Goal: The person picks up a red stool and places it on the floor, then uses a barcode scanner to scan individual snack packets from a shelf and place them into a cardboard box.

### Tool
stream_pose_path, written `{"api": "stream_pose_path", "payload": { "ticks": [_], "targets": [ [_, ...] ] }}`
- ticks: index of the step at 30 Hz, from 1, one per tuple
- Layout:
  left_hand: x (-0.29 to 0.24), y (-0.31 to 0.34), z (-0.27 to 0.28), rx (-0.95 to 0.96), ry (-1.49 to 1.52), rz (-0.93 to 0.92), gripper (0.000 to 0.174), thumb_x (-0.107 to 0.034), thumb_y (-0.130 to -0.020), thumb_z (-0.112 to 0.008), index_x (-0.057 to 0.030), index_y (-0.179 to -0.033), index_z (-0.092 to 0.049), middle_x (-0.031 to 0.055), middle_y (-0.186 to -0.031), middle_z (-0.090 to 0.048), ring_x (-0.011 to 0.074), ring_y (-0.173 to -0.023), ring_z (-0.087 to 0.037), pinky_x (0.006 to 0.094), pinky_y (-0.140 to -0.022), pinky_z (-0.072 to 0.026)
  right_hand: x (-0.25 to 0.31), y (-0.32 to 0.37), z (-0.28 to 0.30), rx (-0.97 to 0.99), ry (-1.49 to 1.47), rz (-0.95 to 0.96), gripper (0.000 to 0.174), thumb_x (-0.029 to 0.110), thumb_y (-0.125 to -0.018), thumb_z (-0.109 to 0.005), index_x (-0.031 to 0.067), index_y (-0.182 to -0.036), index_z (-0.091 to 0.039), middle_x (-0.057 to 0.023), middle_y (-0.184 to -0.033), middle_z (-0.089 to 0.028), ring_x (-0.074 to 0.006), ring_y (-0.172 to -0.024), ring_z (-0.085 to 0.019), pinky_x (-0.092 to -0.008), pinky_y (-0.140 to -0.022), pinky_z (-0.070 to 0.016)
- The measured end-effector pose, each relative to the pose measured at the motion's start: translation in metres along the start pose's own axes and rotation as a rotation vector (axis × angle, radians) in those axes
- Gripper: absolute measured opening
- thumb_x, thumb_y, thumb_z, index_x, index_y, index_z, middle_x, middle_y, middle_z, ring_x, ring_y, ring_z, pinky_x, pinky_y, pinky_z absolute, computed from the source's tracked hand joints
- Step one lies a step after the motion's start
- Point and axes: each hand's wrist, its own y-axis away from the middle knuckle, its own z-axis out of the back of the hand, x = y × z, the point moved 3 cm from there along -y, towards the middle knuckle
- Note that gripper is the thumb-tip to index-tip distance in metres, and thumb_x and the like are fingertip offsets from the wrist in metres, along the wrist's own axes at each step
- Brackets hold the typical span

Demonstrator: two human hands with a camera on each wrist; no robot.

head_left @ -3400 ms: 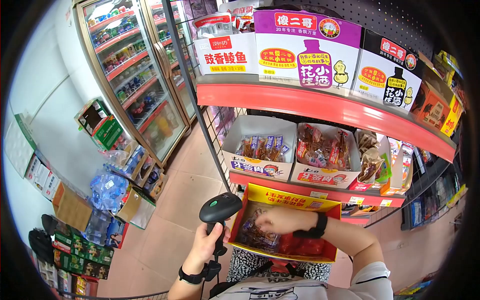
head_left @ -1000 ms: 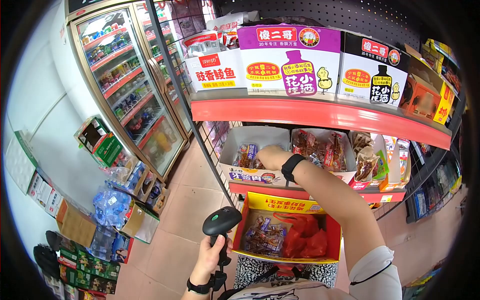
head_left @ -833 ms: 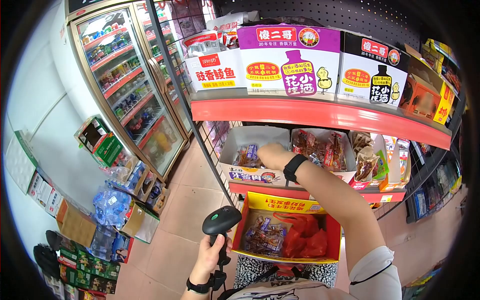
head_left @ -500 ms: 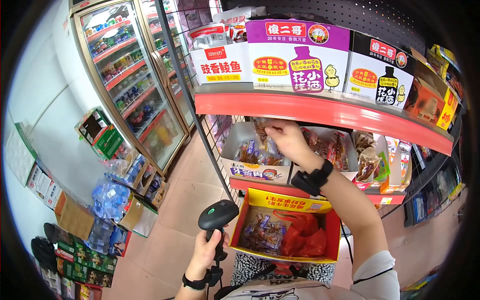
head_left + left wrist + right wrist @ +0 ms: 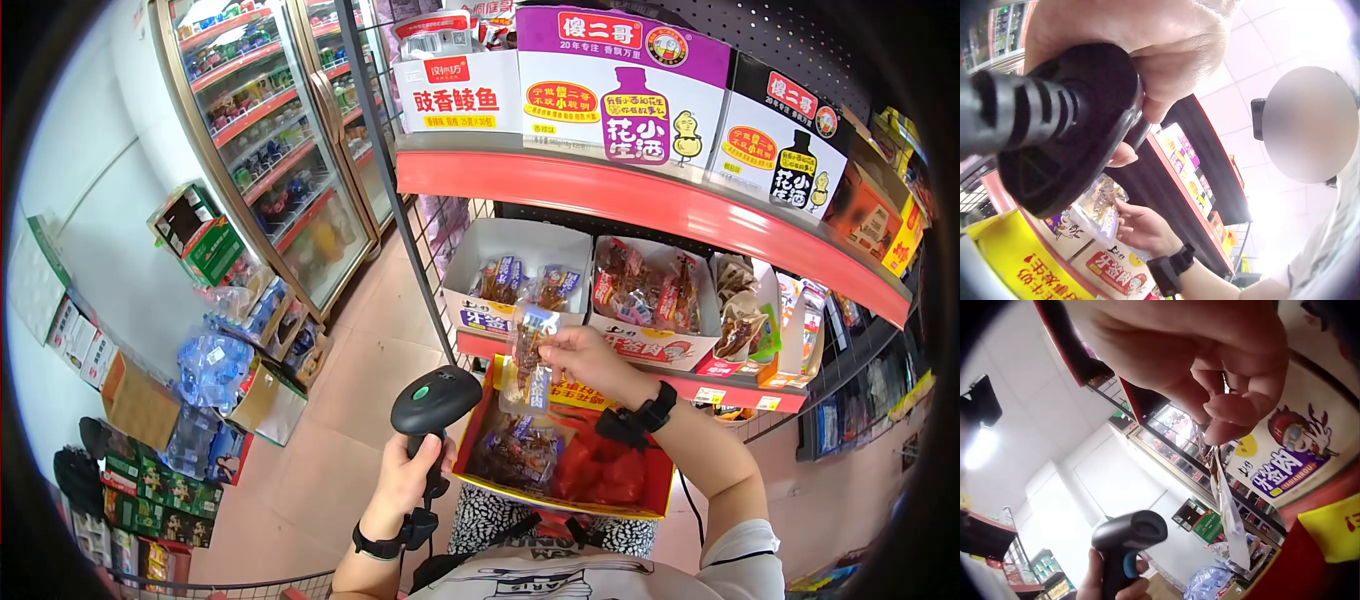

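My left hand (image 5: 400, 487) grips the handle of a black barcode scanner (image 5: 436, 397), its head pointing up and forward. In the left wrist view the scanner's butt and cord (image 5: 1054, 109) fill the near side. My right hand (image 5: 592, 366) pinches a clear snack packet (image 5: 530, 357) with blue-purple print and brown pieces inside, between thumb and fingers. The right wrist view shows the packet (image 5: 1230, 519) edge-on below the fingertips. It hangs over the back of a red and yellow carton (image 5: 590, 505). Inside lie similar packets (image 5: 520, 452) and a red plastic bag (image 5: 605, 470).
On the lower shelf, an open white box (image 5: 480, 240) holds more blue-purple packets, beside a box of red-printed packets (image 5: 650, 285). A red shelf edge (image 5: 640, 200) juts out above them. A drinks fridge (image 5: 280, 130) and stacked cartons (image 5: 130, 395) stand at the left.
My right hand went from the carton to the left white box, drew out a packet, and has brought it down over the carton's back edge. My left hand keeps hold of the scanner.
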Motion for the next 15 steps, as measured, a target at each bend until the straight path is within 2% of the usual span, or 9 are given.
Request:
{"api": "stream_pose_path", "payload": {
  "ticks": [2, 4, 9, 12, 13, 15],
  "targets": [
    [0.002, -0.001, -0.001, -0.005, 0.002, -0.002, 0.026, -0.023, -0.089, -0.053, 0.0001, -0.099, -0.051, 0.0067, -0.075, -0.056, 0.0114, -0.063, -0.052, 0.0245, -0.058, -0.0433, -0.018, -0.003, -0.006, 0.025, -0.001, 0.025, 0.017, 0.014, -0.086, -0.053, -0.0020, -0.088, -0.059, 0.0010, -0.063, -0.054, -0.0054, -0.054, -0.049, -0.0211, -0.048, -0.0391],
    [0.004, -0.003, -0.002, 0.001, -0.073, -0.009, 0.038, -0.034, -0.087, -0.054, 0.0001, -0.103, -0.050, 0.0083, -0.073, -0.056, 0.0127, -0.060, -0.052, 0.0246, -0.056, -0.0431, -0.026, -0.001, -0.014, 0.027, -0.021, 0.032, 0.014, 0.011, -0.086, -0.054, -0.0021, -0.087, -0.059, 0.0009, -0.064, -0.053, -0.0059, -0.054, -0.048, -0.0224, -0.049, -0.0401],
    [0.004, -0.004, -0.007, 0.017, -0.076, 0.007, 0.036, -0.033, -0.087, -0.054, 0.0001, -0.101, -0.051, 0.0082, -0.073, -0.056, 0.0123, -0.061, -0.052, 0.0241, -0.056, -0.0430, -0.045, 0.001, -0.028, 0.024, 0.003, -0.027, 0.013, 0.010, -0.085, -0.054, -0.0015, -0.085, -0.060, -0.0027, -0.065, -0.054, -0.0080, -0.056, -0.048, -0.0251, -0.050, -0.0401],
    [0.005, -0.003, -0.008, 0.030, -0.082, 0.017, 0.035, -0.033, -0.087, -0.054, -0.0001, -0.100, -0.051, 0.0079, -0.074, -0.057, 0.0121, -0.061, -0.052, 0.0239, -0.057, -0.0429, -0.053, -0.002, -0.033, -0.029, 0.103, 0.163, 0.013, 0.010, -0.082, -0.057, -0.0026, -0.078, -0.057, -0.0054, -0.059, -0.051, -0.0107, -0.053, -0.045, -0.0289, -0.050, -0.0372],
    [0.006, -0.003, -0.008, 0.034, -0.086, 0.024, 0.035, -0.033, -0.087, -0.054, -0.0003, -0.099, -0.051, 0.0077, -0.074, -0.057, 0.0120, -0.061, -0.052, 0.0238, -0.057, -0.0429, -0.052, -0.001, -0.033, -0.029, 0.102, 0.163, 0.013, 0.010, -0.082, -0.057, -0.0026, -0.078, -0.057, -0.0054, -0.059, -0.051, -0.0107, -0.053, -0.045, -0.0289, -0.050, -0.0372],
    [0.007, -0.003, -0.007, 0.038, -0.098, 0.035, 0.035, -0.033, -0.087, -0.054, -0.0006, -0.098, -0.051, 0.0074, -0.074, -0.057, 0.0119, -0.061, -0.052, 0.0238, -0.057, -0.0428, -0.046, 0.000, -0.032, -0.018, 0.301, 0.153, 0.016, 0.011, -0.082, -0.057, -0.0032, -0.076, -0.056, -0.0059, -0.059, -0.049, -0.0109, -0.051, -0.043, -0.0298, -0.048, -0.0357]
  ]
}}
